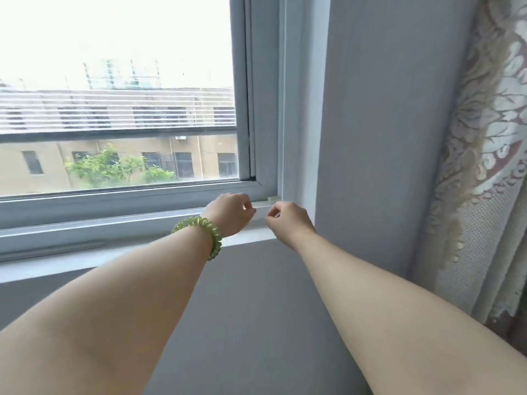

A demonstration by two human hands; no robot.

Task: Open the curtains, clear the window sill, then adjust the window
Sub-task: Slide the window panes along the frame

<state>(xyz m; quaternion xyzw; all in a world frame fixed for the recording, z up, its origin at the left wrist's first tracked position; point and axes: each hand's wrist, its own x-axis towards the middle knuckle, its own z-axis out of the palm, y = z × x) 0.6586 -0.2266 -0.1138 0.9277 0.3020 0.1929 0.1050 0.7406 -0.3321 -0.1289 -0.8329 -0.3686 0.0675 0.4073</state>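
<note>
The window (114, 109) has a grey-white frame, and its sash edge (263, 95) stands close to the right jamb. Both my arms reach to the frame's lower right corner. My left hand (231, 212), with a green coil band on the wrist, has its fingers curled and pinched at the bottom rail (142, 220). My right hand (288, 220) is curled the same way just to its right, beside the jamb. I see nothing held in either hand. The grey window sill (256, 303) lies under my forearms. The patterned lace curtain (490, 143) hangs drawn aside at the right.
A grey wall reveal (379, 124) stands between the window and the curtain. A small white block (273, 198) sits in the track at the corner. Buildings and a tree show through the glass.
</note>
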